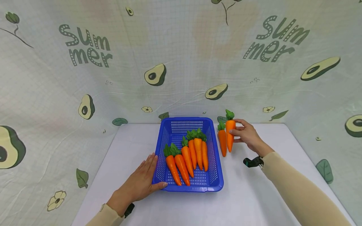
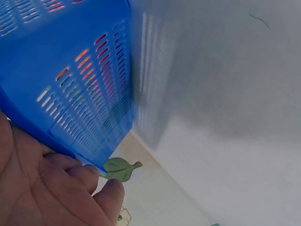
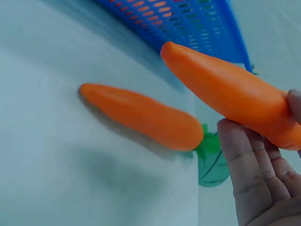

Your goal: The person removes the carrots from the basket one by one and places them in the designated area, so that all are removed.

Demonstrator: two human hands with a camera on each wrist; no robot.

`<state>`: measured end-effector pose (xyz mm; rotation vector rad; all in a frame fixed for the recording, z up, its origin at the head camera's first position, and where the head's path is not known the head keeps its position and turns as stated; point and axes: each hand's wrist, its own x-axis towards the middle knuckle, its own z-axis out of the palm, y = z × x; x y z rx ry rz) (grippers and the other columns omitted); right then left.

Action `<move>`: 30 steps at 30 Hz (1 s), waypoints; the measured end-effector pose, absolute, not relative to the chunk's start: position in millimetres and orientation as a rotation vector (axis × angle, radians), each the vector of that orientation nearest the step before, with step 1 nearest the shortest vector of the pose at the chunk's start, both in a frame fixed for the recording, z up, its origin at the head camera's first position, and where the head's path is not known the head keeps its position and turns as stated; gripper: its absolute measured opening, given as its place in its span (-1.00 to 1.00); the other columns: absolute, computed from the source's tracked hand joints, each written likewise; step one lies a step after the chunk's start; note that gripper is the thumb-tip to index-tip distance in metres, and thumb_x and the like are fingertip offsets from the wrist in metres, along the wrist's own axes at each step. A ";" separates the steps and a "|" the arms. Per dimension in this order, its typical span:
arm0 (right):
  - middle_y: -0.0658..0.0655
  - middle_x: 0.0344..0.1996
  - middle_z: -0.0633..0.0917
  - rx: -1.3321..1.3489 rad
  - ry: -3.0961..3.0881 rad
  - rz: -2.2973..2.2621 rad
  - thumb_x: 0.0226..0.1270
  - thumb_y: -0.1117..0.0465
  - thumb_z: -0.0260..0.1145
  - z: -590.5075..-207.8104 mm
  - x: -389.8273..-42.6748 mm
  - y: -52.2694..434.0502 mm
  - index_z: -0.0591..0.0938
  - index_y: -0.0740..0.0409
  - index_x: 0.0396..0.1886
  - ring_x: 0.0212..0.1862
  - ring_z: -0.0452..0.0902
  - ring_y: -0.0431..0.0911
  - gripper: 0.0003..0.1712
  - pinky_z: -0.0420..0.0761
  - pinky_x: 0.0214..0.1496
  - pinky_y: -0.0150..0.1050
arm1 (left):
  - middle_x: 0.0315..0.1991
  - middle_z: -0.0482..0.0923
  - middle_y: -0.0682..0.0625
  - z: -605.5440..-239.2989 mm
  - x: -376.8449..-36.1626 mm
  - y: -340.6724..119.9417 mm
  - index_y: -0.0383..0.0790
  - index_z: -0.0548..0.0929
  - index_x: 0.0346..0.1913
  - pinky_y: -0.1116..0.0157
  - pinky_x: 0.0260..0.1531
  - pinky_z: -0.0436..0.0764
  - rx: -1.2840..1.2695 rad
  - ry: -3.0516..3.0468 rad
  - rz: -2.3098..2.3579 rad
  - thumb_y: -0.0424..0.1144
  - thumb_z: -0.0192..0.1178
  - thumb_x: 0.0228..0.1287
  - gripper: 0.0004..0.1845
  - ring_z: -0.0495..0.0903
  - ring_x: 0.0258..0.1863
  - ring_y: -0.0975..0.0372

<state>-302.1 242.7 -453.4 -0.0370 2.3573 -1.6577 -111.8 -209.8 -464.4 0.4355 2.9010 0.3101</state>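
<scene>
A blue slotted basket [image 1: 216, 163] sits mid-table and holds several orange toy carrots [image 1: 186, 160] with green tops. My right hand [image 1: 245, 134] grips another carrot [image 1: 230, 134] just right of the basket, lifted off the table; the right wrist view shows this carrot [image 3: 235, 96] between thumb and fingers [image 3: 244, 155]. One more carrot [image 1: 222, 142] lies on the table beside it, the same carrot [image 3: 141, 115] lying flat in the right wrist view. My left hand [image 1: 142, 182] rests flat against the basket's near-left corner, fingers [image 2: 70, 188] touching the basket wall [image 2: 80, 89].
The white table [image 1: 254, 194] is enclosed by a cloth backdrop printed with avocados and "Summer" [image 1: 85, 47] on the back and both sides. Bare tabletop lies left of the basket and at the front right.
</scene>
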 end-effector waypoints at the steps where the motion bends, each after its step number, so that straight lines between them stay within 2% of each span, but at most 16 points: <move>1: 0.52 0.41 0.47 -0.029 2.361 -1.647 0.58 0.11 0.33 -454.8 -302.4 244.4 0.10 0.08 0.72 0.20 0.66 0.24 -0.11 0.73 0.13 0.18 | 0.74 -0.14 -0.23 -464.4 -111.8 -209.7 -0.29 -0.11 0.72 -0.16 0.63 0.10 0.435 2.900 0.309 0.60 0.00 0.31 0.27 -0.07 0.72 -0.08; 8: 0.53 0.44 0.42 0.031 2.364 -1.611 0.59 0.09 0.31 -467.5 -306.2 253.5 0.07 0.09 0.73 0.26 0.61 0.30 -0.09 0.73 0.18 0.13 | 0.74 -0.13 -0.22 -464.7 -112.3 -208.7 -0.28 -0.10 0.72 -0.16 0.63 0.09 0.422 2.895 0.321 0.54 0.09 0.33 0.25 -0.07 0.72 -0.08; 13: 0.52 0.44 0.42 0.071 2.363 -1.591 0.61 0.10 0.30 -479.8 -310.8 261.2 0.05 0.09 0.73 0.25 0.62 0.29 -0.10 0.73 0.18 0.11 | 0.74 -0.16 -0.22 -465.4 -112.5 -208.9 -0.28 -0.12 0.72 -0.16 0.64 0.09 0.420 2.891 0.323 0.55 0.07 0.33 0.25 -0.08 0.72 -0.08; 22: 0.49 0.44 0.44 0.141 2.328 -1.565 0.60 0.05 0.31 -498.5 -314.9 267.8 0.01 0.10 0.74 0.16 0.66 0.11 -0.05 0.73 0.21 0.05 | 0.74 -0.18 -0.21 -465.6 -113.0 -208.9 -0.28 -0.13 0.72 -0.14 0.64 0.09 0.419 2.887 0.328 0.53 0.09 0.35 0.24 -0.08 0.72 -0.07; 30: 0.50 0.44 0.43 0.171 2.316 -1.550 0.61 0.10 0.28 -506.2 -316.2 265.0 0.05 0.11 0.73 0.07 0.68 0.07 -0.11 0.72 0.25 0.06 | 0.75 -0.20 -0.20 -466.4 -113.9 -208.7 -0.26 -0.15 0.73 -0.11 0.65 0.09 0.407 2.886 0.321 0.57 0.04 0.33 0.26 -0.09 0.73 -0.05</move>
